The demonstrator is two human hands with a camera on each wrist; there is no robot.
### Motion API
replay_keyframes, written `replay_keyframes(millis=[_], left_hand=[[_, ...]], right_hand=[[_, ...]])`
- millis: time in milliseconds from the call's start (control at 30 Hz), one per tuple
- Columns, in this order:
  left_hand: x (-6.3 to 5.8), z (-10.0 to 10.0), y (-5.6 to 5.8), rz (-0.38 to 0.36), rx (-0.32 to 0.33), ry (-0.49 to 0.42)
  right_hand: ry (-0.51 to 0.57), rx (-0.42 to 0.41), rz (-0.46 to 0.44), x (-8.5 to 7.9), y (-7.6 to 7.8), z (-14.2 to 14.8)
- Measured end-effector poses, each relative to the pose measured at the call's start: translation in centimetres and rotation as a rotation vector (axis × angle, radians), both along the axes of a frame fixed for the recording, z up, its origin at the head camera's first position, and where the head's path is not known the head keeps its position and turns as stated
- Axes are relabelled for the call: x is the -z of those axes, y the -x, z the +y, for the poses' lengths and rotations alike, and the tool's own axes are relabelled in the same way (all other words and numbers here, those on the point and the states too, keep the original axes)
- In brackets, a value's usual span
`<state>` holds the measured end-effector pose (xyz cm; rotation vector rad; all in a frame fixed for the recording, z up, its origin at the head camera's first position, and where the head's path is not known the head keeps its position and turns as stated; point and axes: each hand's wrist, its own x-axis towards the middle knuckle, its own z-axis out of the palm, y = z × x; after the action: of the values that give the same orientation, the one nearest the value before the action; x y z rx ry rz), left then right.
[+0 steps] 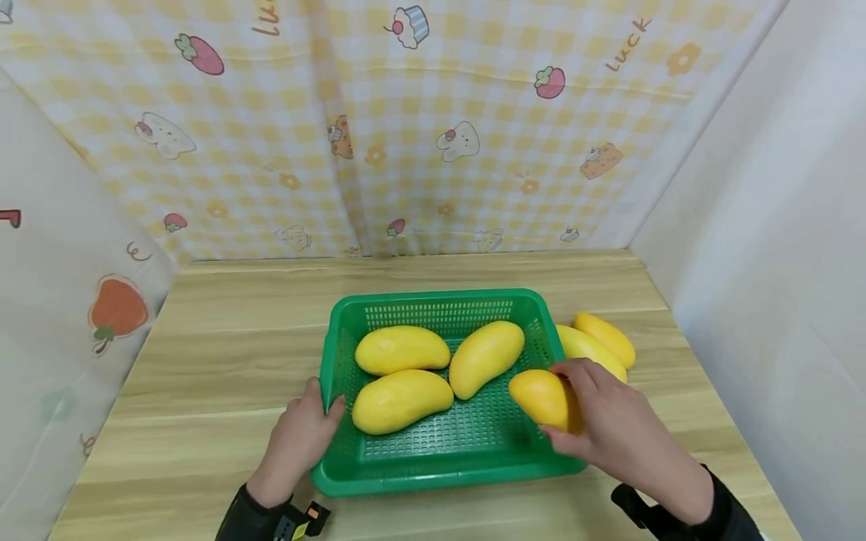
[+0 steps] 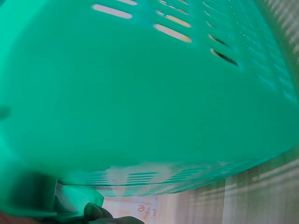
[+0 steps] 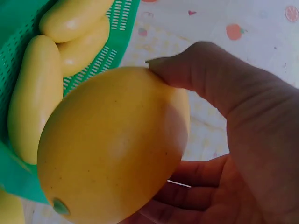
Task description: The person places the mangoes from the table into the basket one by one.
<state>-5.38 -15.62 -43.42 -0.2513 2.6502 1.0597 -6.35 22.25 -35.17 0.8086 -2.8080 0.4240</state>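
A green plastic basket (image 1: 446, 477) with perforated walls stands on the table, and three yellow mangoes lie inside it: one at the back left (image 1: 402, 350), one at the front left (image 1: 402, 401) and one on the right (image 1: 486, 359). My left hand (image 1: 302, 436) grips the basket's left rim, thumb over the inside. In the left wrist view the basket's wall (image 2: 117, 102) fills most of the picture. Above the basket's right side, my right hand (image 1: 619, 421) holds an orange-yellow mango (image 1: 544, 398) between thumb and fingers. The right wrist view shows this mango (image 3: 112, 144) close up, with a small green stem end.
Two more mangoes (image 1: 605, 338) (image 1: 588, 352) lie on the wooden table (image 1: 223, 391) just right of the basket. A yellow checked cloth (image 1: 419, 180) hangs behind the table, with white cloth walls (image 1: 764, 210) at both sides.
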Motion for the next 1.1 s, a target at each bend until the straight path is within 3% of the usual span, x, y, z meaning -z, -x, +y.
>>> replay_keyframes(millis=[267, 733, 1100], left_hand=[[0.3, 0.2, 0.1, -0.006, -0.004, 0.004], [0.2, 0.2, 0.1, 0.011, -0.008, 0.002], [0.0, 0.3, 0.0, 0.008, -0.013, 0.025]], right_hand=[[-0.095, -0.166, -0.022, 0.5, 1.8, -1.2], [-0.297, -0.363, -0.106, 1.8, 4.9, -3.6], [-0.457, -0.435, -0.141, 3.3, 5.7, -4.9]])
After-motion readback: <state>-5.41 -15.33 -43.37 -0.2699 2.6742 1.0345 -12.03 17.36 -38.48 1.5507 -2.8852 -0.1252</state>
